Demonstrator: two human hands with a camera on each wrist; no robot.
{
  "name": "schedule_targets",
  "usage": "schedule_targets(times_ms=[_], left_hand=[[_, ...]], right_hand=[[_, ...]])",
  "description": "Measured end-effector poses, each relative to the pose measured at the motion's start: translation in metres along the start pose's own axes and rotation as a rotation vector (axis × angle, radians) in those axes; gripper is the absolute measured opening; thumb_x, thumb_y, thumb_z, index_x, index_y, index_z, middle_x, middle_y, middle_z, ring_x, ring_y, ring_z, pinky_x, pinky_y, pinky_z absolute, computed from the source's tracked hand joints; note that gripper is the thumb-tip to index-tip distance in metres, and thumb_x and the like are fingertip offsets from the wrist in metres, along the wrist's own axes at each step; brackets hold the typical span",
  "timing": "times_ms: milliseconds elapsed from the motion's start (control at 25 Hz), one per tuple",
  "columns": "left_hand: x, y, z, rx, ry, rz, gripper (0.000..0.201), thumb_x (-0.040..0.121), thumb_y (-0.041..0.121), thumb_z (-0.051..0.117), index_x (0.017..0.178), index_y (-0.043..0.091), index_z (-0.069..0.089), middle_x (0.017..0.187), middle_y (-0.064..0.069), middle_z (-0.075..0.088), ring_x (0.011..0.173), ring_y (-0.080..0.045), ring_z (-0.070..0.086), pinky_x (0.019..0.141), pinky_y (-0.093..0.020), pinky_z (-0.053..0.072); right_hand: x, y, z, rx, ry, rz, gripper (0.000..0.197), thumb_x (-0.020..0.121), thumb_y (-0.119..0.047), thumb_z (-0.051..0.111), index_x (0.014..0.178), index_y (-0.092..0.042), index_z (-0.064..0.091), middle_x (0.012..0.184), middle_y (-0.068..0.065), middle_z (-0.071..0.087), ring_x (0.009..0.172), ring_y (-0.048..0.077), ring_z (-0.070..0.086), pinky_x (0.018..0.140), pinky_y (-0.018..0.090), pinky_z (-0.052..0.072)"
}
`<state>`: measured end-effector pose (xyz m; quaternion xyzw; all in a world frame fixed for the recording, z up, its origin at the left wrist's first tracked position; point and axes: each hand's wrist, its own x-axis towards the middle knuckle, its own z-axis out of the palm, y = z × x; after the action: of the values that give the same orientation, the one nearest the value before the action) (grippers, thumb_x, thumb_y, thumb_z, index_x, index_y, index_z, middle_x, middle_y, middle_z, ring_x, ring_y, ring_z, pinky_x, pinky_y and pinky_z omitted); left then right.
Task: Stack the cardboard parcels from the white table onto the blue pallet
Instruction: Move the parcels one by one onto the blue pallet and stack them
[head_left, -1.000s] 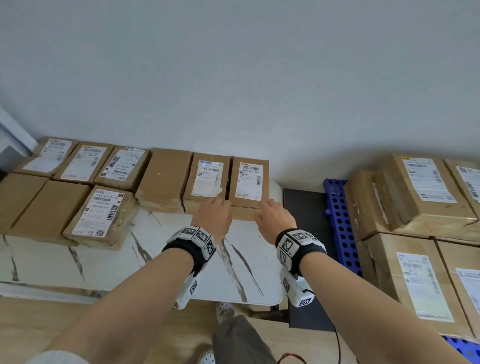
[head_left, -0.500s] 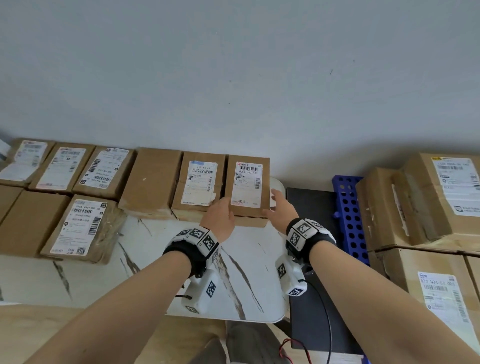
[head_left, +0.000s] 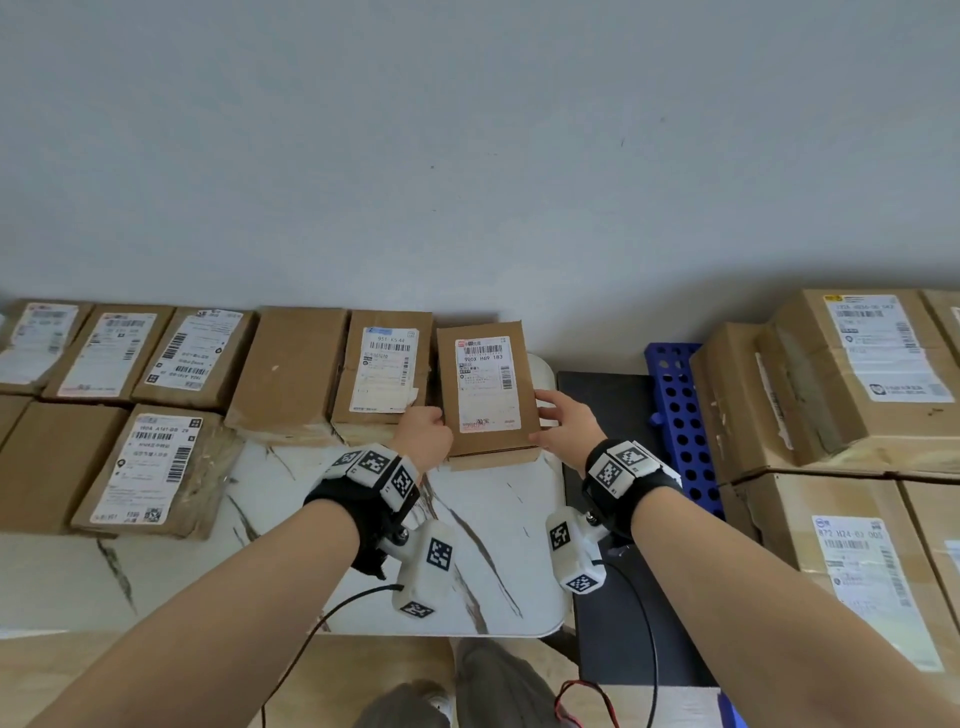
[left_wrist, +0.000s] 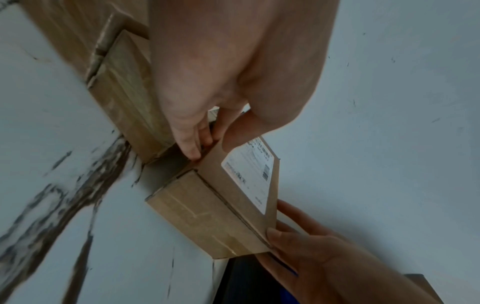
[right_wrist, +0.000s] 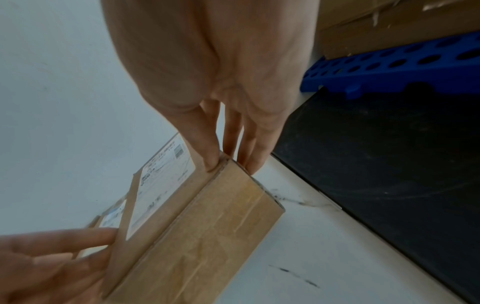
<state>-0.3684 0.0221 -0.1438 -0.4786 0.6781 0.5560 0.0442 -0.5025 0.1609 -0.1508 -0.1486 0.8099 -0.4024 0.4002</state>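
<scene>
Bench (head_left: 498, 561), white with dark veining, bearing rows of cardboard parcels along the wall; blue pallet (head_left: 675, 415) to its right, already stacked with larger cartons. Parcel in hand (head_left: 485, 395): small flat labelled box at the bench's right end, lifted off the surface and tilted, probably light and stiff, best taken by its two long side edges. Left hand (head_left: 423, 436) and right hand (head_left: 563, 421) flank it, thumbs on top, fingers curled round the sides.
</scene>
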Motion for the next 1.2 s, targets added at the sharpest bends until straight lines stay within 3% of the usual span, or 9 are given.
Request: schedule_targets(times_ms=[80,160,240,440,600,680,840,1000,1200], left_hand=[[-0.014,-0.001,-0.004,-0.028,-0.034,0.045,0.026,0.086,-0.013,0.044,0.092,0.009,0.057,0.092,0.002,0.054,0.083,-0.013,0.049,0.082,-0.027,0.042],[-0.031,0.001,-0.010,-0.025,-0.050,0.105,0.044,0.085,-0.009,0.052,0.126,0.005,0.052,0.123,-0.004,0.056,0.113,-0.021,0.052,0.099,-0.031,0.042],[-0.046,-0.001,-0.017,0.004,-0.021,0.167,0.058,0.084,-0.005,0.058,0.139,0.005,0.041,0.140,-0.010,0.047,0.131,-0.024,0.043,0.108,-0.035,0.037],[-0.090,-0.018,-0.020,-0.038,-0.071,0.283,0.055,0.084,0.000,0.064,0.134,0.011,0.046,0.136,-0.006,0.050,0.127,-0.021,0.047,0.107,-0.041,0.041],[-0.126,-0.006,-0.005,-0.050,-0.165,0.342,0.041,0.084,0.000,0.063,0.121,0.012,0.049,0.124,-0.010,0.057,0.115,-0.024,0.057,0.098,-0.041,0.049],[-0.143,0.005,0.008,-0.036,-0.198,0.388,0.042,0.083,-0.002,0.063,0.121,0.012,0.050,0.121,-0.012,0.060,0.112,-0.025,0.059,0.096,-0.040,0.050],[-0.178,0.024,0.049,-0.055,-0.270,0.460,0.050,0.081,-0.009,0.061,0.124,0.015,0.050,0.119,-0.014,0.061,0.111,-0.025,0.060,0.095,-0.042,0.051],[-0.220,0.039,0.106,-0.090,-0.351,0.481,0.057,0.083,-0.011,0.059,0.132,0.016,0.048,0.118,-0.014,0.061,0.106,-0.026,0.060,0.089,-0.040,0.053],[-0.272,0.050,0.202,-0.127,-0.391,0.472,0.060,0.082,-0.010,0.061,0.134,0.017,0.048,0.120,-0.013,0.061,0.106,-0.025,0.060,0.083,-0.036,0.053]], right_hand=[[-0.014,-0.003,-0.003,0.014,0.012,-0.031,0.065,0.080,0.009,0.063,0.136,-0.018,0.046,0.127,0.010,0.059,0.113,0.026,0.060,0.097,0.043,0.050],[-0.033,-0.005,-0.004,0.020,0.018,-0.059,0.065,0.080,0.007,0.064,0.137,-0.018,0.045,0.128,0.009,0.058,0.106,0.023,0.062,0.095,0.041,0.051],[-0.056,-0.004,-0.002,0.037,0.044,-0.073,0.067,0.080,0.005,0.066,0.138,-0.019,0.044,0.129,0.008,0.057,0.108,0.023,0.061,0.095,0.042,0.052],[-0.120,0.010,0.003,0.125,0.125,-0.102,0.071,0.078,0.006,0.067,0.138,-0.023,0.042,0.128,0.006,0.057,0.112,0.022,0.060,0.096,0.045,0.051],[-0.174,0.027,-0.011,0.268,0.256,-0.117,0.069,0.079,0.011,0.062,0.137,-0.023,0.044,0.124,0.006,0.059,0.105,0.022,0.062,0.087,0.037,0.055],[-0.198,0.038,-0.023,0.336,0.312,-0.112,0.067,0.080,0.013,0.060,0.136,-0.020,0.046,0.121,0.009,0.059,0.106,0.025,0.061,0.083,0.035,0.055],[-0.244,0.061,-0.056,0.441,0.402,-0.143,0.064,0.078,0.020,0.055,0.134,-0.008,0.047,0.115,0.014,0.059,0.100,0.027,0.061,0.087,0.042,0.053],[-0.295,0.092,-0.108,0.493,0.446,-0.172,0.057,0.079,0.025,0.048,0.127,-0.007,0.048,0.112,0.014,0.060,0.092,0.025,0.062,0.070,0.027,0.055],[-0.342,0.153,-0.185,0.436,0.477,-0.139,0.064,0.081,0.015,0.053,0.136,-0.016,0.043,0.122,0.013,0.058,0.104,0.027,0.062,0.095,0.048,0.051]])
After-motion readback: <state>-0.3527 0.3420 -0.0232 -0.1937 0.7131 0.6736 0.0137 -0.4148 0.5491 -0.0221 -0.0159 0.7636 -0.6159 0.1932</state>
